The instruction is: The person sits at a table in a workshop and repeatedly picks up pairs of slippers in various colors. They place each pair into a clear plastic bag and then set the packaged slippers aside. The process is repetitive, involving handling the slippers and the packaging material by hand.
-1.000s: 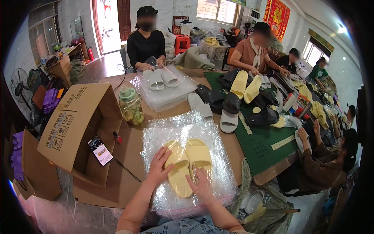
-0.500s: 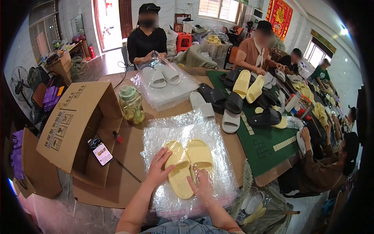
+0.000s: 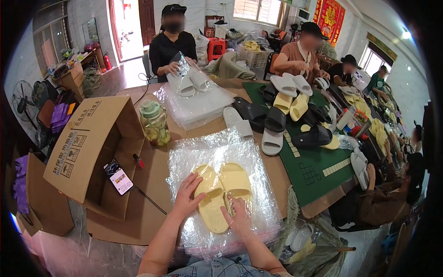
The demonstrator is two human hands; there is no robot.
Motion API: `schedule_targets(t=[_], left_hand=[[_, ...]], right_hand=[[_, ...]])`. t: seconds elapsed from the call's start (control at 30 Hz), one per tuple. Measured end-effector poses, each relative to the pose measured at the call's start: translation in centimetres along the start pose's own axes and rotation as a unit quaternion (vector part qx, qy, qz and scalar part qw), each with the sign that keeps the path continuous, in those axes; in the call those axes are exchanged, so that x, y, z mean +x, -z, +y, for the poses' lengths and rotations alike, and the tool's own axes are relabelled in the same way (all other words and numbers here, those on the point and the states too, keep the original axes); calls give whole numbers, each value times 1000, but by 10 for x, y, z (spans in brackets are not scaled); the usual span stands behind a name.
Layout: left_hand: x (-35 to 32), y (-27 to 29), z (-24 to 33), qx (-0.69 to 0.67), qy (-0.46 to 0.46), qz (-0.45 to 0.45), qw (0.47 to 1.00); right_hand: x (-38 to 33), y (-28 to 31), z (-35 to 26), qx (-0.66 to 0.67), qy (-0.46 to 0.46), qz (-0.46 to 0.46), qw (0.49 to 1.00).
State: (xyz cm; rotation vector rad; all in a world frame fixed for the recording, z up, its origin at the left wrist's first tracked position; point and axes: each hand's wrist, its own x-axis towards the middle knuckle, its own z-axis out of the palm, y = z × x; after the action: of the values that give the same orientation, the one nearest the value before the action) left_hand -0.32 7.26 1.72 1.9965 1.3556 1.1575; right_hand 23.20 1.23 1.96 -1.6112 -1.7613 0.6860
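A brown cardboard-topped bench carries an open brown cardboard box at left. Right of it lies a stack of clear, glossy plastic bags. A pair of pale yellow slide slippers lies side by side on the stack, straps away from the wearer. Left hand: grip wide, fingers and thumb spread against the left slipper. Right hand: touching the slippers near their inner edges; cannot tell whether its grip holds.

Slippers lie on bags, right of carton.
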Motion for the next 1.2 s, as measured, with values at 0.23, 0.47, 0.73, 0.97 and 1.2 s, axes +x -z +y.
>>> schedule_targets(t=[0.23, 0.47, 0.73, 0.97, 1.2], left_hand=[[0, 0, -1, 0, -1, -1, 1000], [0, 0, -1, 2, -3, 1, 1000], [1, 1, 0, 6, -5, -4, 1000], [0, 1, 0, -3, -1, -2, 1000], [0, 1, 1, 1, -3, -3, 1000]], right_hand=[[0, 2, -3, -9, 22, 16, 1000], [1, 0, 1, -15, 20, 9, 1000], [-1, -3, 5, -5, 37, 27, 999], [-1, -1, 1, 10, 49, 34, 998], [-1, -1, 1, 4, 29, 22, 999]])
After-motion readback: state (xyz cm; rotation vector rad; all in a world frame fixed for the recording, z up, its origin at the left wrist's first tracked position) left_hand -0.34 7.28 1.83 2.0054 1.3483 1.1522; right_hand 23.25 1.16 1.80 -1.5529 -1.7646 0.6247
